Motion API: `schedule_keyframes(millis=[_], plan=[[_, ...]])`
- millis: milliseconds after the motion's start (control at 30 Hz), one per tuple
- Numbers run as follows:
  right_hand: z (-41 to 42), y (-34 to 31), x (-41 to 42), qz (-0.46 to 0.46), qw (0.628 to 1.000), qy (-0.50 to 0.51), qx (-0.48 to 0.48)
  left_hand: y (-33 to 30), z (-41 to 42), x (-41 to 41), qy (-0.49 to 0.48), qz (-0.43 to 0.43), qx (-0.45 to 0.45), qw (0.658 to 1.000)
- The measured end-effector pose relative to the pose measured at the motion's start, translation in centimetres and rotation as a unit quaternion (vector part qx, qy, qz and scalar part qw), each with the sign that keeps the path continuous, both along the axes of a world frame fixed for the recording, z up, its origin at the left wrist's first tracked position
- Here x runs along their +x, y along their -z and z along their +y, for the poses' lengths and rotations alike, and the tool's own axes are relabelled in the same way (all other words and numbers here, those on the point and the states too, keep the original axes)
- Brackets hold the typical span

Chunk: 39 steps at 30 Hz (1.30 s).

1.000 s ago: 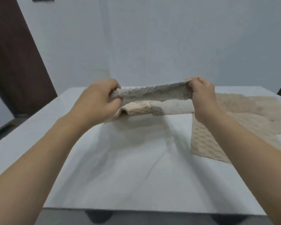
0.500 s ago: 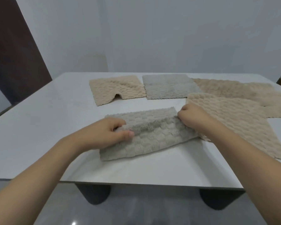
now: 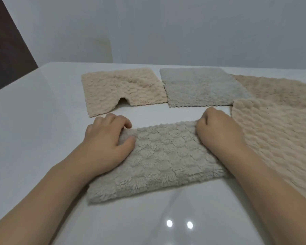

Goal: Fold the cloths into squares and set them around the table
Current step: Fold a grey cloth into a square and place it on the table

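A grey-beige fluffy cloth point(image 3: 159, 160), folded into a wide strip, lies flat on the white table point(image 3: 34, 131) in front of me. My left hand point(image 3: 108, 140) pinches its far left corner, fingers curled over the edge. On the far right corner, my right hand point(image 3: 217, 131) is closed in the same way. Behind it lie a folded beige cloth point(image 3: 120, 89) with a bump along its near edge and a folded grey cloth point(image 3: 201, 87), side by side.
At the right, an unfolded beige cloth point(image 3: 279, 138) is spread up to the table's edge, overlapping another tan cloth point(image 3: 279, 89) behind it. A pale wall stands behind the table; a dark panel point(image 3: 5, 50) is at the far left.
The cloth, held stretched in the air a second ago, has come down onto the table as a folded strip. Both hands still grip its far corners. My view has tipped down and closer.
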State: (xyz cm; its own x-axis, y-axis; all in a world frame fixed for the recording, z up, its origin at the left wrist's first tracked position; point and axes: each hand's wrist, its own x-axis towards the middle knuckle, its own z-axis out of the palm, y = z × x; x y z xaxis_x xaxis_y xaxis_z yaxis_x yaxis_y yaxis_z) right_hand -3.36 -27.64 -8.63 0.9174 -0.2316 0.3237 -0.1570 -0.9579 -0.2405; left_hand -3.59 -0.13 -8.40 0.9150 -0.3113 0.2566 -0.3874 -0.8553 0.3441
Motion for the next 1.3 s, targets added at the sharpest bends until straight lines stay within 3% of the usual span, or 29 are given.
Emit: schedule_keyframes(millis=[133,267,367,600,933,1167,1300], plan=[[0.0,0.4,0.6,-0.007,1.000,0.015,-0.011,0.0,-0.1,0.5,-0.010,0.007,0.007,1.000],[-0.5,0.8,0.8,0.006,0.995,0.018,-0.093,-0.8,0.3,0.0,0.039,0.007,-0.078,0.996],[-0.1,0.1,0.3,0.011,0.999,0.028,-0.021,-1.1,0.4,-0.4,0.052,0.023,-0.116,0.992],[0.0,-1.1,-0.4,-0.025,0.979,-0.059,0.196,-1.2,0.8,0.0,0.009,0.031,-0.114,0.993],[0.0,-1.8,-0.7,0.074,0.994,0.029,0.074,-1.0,1.1,0.6,-0.002,0.048,-0.146,0.988],[0.4,-2.6,-1.5,0.045,0.979,-0.051,0.192,-1.1,1.1,0.5,-0.051,0.047,-0.100,0.993],[0.5,-3.0,-1.8,0.052,0.980,-0.069,0.180,-1.0,1.2,0.7,-0.044,0.046,-0.092,0.994]])
